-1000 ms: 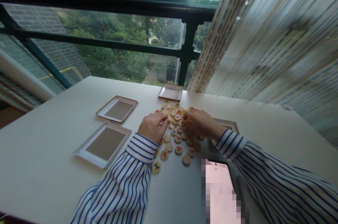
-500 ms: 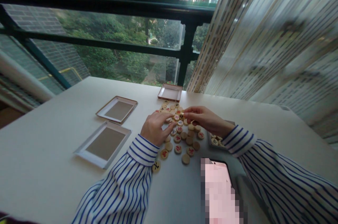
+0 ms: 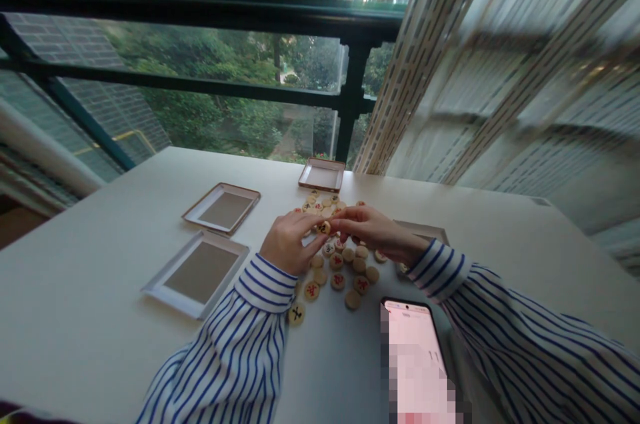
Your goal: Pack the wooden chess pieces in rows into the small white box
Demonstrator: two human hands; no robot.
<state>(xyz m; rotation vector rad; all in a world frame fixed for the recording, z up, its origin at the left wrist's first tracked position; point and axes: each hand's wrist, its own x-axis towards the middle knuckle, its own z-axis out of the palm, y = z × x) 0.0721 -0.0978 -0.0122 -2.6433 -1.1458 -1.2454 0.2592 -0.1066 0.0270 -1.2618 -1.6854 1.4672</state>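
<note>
A round Chinese chess piece [image 3: 324,228] with a black character is pinched between my two hands, above the pile. My left hand [image 3: 287,242] has its thumb and forefinger on the left side of that piece. On its right side, the fingertips of my right hand [image 3: 375,232] touch it. Beneath and around my hands lie several loose wooden Chinese chess pieces [image 3: 338,281], some with red or black characters up, others showing plain faces. My hands hide part of the pile.
Left of the pile lie a white-rimmed tray [image 3: 197,271] and a brown-edged tray [image 3: 227,209]. A smaller tray [image 3: 323,175] sits behind the pieces. My right forearm partly covers an open box [image 3: 431,231]. A phone [image 3: 417,334] lies near my right sleeve, partly pixelated.
My right hand has moved left and met my left hand. The black-marked piece now shows between their fingertips, facing me.
</note>
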